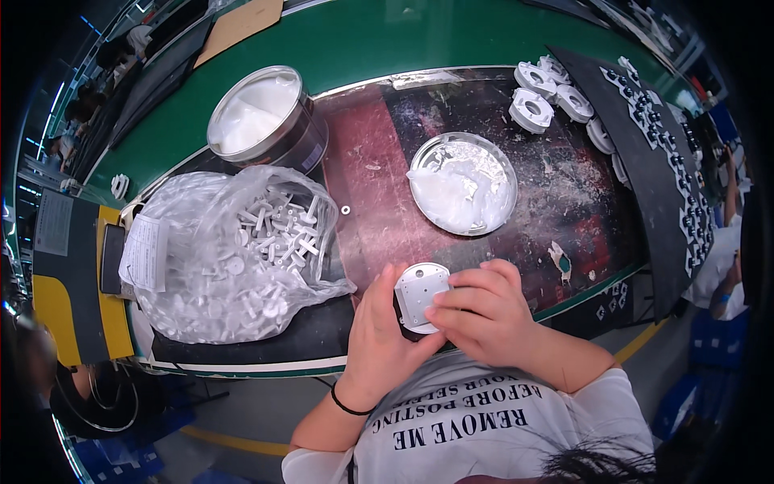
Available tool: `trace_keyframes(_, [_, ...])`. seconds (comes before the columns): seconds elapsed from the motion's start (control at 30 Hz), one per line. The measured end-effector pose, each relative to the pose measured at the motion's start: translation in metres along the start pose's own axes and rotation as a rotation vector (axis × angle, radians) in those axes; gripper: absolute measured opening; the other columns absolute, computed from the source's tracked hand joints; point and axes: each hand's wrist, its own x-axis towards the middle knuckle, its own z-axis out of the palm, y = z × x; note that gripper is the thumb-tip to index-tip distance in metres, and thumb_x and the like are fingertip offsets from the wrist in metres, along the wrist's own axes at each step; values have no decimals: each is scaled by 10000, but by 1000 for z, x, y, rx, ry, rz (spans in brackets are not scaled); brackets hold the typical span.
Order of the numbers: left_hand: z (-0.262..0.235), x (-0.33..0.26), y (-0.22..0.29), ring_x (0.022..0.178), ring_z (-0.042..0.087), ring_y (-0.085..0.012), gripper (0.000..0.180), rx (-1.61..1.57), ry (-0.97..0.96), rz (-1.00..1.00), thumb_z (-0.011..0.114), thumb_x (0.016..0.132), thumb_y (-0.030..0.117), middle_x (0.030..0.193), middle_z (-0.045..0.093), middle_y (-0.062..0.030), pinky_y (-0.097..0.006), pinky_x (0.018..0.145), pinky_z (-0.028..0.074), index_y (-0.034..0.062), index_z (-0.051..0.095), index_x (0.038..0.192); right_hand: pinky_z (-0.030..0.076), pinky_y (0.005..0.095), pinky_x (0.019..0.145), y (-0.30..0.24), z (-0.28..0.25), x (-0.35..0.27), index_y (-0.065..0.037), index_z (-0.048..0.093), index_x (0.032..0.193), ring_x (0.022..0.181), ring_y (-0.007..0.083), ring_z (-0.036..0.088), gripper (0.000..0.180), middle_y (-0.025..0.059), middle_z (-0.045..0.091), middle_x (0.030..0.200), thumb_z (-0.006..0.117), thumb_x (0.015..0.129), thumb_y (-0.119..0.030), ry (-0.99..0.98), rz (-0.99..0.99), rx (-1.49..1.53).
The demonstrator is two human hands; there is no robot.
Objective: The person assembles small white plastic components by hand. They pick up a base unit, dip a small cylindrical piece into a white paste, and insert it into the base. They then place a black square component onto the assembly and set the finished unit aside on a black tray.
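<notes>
White, rounded, flat-faced part (422, 297) is grasped by the left hand (385, 327) and right hand (488, 313); at left, small white pegs (282, 234) are held in a clear plastic bag (189, 202).

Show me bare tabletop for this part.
Beyond the left hand: bare red tabletop between the clear bag and tray, save one small white ring. Another scuffed patch: right of tray. Crowded: left (bag, tin), upper right (white housings).
</notes>
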Motion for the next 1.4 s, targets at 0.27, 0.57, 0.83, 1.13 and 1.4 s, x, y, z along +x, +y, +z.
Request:
trace_keyframes(0.27, [-35, 7, 13, 1108, 515, -370, 855, 153, -23, 14, 804, 650, 208, 1239, 505, -206, -437, 928, 414, -12, 342, 1335, 371, 373, 774, 10, -8, -9, -161, 683, 974, 863, 222, 487, 345, 18, 509, 927, 715, 631, -182, 235, 91, 146])
trace_keyframes(0.57, [-92, 61, -34, 832, 551, -284, 239, 797, 73, -29, 713, 718, 141, 858, 591, -91, -405, 729, 423, 49, 647, 928, 405, 359, 721, 17, -15, -13, -69, 663, 904, 801, 239, 496, 229, 57, 539, 861, 667, 677, -98, 288, 112, 240])
trace_keyframes(0.83, [-87, 63, -44, 832, 554, -265, 241, 846, 121, 7, 717, 720, 149, 795, 598, -73, -384, 787, 391, 75, 664, 942, 431, 358, 735, 19, -18, -17, -70, 669, 867, 806, 250, 505, 200, 50, 561, 835, 658, 671, -34, 279, 132, 285])
trace_keyframes(1.13, [-71, 59, 15, 709, 574, -214, 279, 357, 175, 57, 799, 656, 179, 753, 604, -74, -335, 660, 442, 47, 645, 847, 467, 372, 748, 9, -19, 18, -62, 653, 940, 866, 261, 599, 255, 70, 631, 935, 696, 689, -50, 205, 121, 345])
trace_keyframes(1.4, [-40, 49, 47, 615, 541, -244, 410, 93, -20, 151, 823, 624, 313, 665, 559, -58, -343, 593, 431, 32, 633, 853, 481, 352, 728, 8, -22, 23, -62, 661, 928, 834, 221, 628, 252, 45, 654, 907, 694, 678, -66, 138, 4, 251])
